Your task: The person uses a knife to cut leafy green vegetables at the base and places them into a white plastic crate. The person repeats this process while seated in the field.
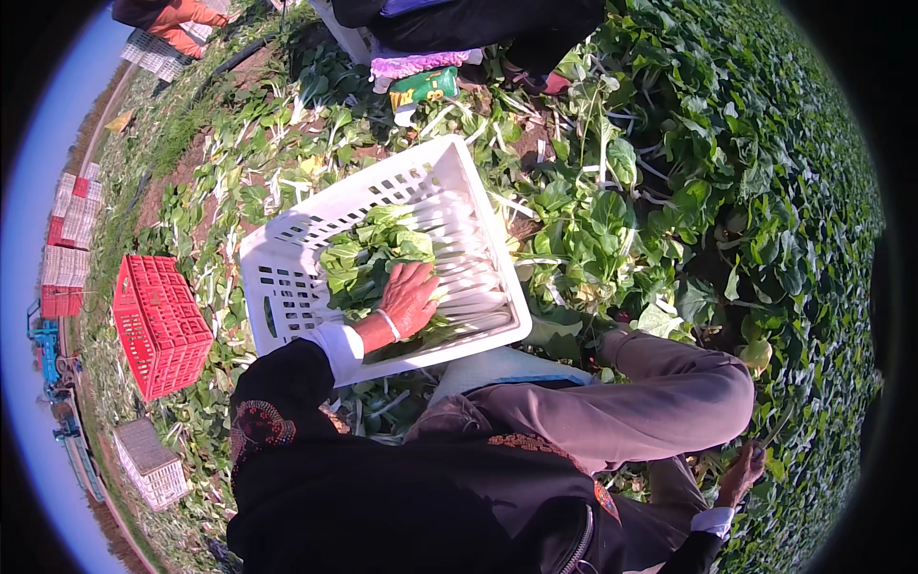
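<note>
In front of me a white plastic crate (495,237) with slotted walls sits tilted in view. Rows of cut leafy greens lie in it, their white stalks (466,265) towards the right wall and their leaves (387,240) towards the middle. My left hand (407,298), with a pale bracelet at the wrist, rests palm down on the leaves, partly covering them. Far to the right, beyond my bent knee, my right hand (742,470) is closed around a thin knife (778,428); its handle is hidden in the fist.
A red crate (161,326) and a white crate (150,463) stand left. Crate stacks (68,237) and a blue tractor (49,359) are farther off. Another person (473,29) sits ahead beside a green packet (424,87). Standing greens (789,237) fill the right; trimmed leaves litter the ground.
</note>
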Motion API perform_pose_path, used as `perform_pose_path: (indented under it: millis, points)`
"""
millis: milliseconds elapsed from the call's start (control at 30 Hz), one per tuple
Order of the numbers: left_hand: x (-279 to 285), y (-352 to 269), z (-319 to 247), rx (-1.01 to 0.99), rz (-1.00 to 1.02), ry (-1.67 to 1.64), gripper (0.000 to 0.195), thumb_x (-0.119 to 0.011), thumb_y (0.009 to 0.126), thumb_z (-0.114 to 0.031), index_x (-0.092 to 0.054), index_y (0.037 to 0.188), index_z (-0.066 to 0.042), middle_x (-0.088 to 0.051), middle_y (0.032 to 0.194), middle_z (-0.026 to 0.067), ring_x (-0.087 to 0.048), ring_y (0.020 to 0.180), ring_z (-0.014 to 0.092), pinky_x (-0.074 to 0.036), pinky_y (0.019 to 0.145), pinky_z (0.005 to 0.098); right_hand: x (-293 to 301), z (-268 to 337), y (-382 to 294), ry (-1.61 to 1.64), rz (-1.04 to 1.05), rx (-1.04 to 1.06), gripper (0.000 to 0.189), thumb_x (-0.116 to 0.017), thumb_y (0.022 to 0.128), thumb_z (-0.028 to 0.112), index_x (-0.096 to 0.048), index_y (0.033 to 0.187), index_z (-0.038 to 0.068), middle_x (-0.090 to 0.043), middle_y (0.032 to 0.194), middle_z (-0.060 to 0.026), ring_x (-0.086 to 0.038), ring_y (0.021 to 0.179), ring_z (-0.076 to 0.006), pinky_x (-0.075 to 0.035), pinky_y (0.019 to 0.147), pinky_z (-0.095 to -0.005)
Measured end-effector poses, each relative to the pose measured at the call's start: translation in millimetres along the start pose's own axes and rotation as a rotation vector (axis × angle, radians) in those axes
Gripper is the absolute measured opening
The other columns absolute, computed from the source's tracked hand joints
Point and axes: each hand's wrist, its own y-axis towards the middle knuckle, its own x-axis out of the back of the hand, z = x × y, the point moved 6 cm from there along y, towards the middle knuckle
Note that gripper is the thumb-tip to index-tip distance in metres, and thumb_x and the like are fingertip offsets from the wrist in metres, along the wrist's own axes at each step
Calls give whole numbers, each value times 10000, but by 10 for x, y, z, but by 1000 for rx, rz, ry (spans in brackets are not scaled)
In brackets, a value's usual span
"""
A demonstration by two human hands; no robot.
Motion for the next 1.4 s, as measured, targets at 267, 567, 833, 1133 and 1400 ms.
perform_pose_path:
  millis: [267,567,833,1133,1400]
  points:
    - [-205,-455,169,146,303,-99,310,-617,769,-200,-570,1023,-28,-575,985,160,-526,951,345,-446,791,447,-31,-7,-64,-40,27,-37,154,-597,863,223,-546,876,78,-502,631,12,-372,438,-42,-277,393,-200]
    - [256,371,910,222,-289,-44,97,-617,749,-133,-625,835,-89,-573,812,119,-575,853,343,-465,720,434,-349,162,-58,-31,187,33,148,-598,854,186,-533,846,54,-451,602,43,-335,441,-21,-236,403,-210]
    - [-19,631,1181,331,97,-216,146,-684,692,-131,-569,617,-79,-540,563,95,-560,547,264,-438,541,384,-211,-298,-47,-298,127,-69,437,-586,868,311,-536,1112,-49,-570,823,-39,-473,661,-123,-405,589,-276]
    - [626,964,1312,441,138,-997,80,-633,814,-84,-609,785,-13,-584,628,33,-529,470,101,-425,438,231,-589,58,-277,-157,238,42,321,-582,876,238,-540,1057,-24,-567,782,-22,-493,637,-85,-383,469,-232]
    - [625,910,1329,414,-151,-748,282,-634,828,-64,-548,1084,18,-625,927,61,-587,825,115,-492,725,263,-570,-284,-320,39,182,-32,342,-602,829,160,-544,1112,-24,-541,736,-5,-481,594,-74,-393,499,-218]
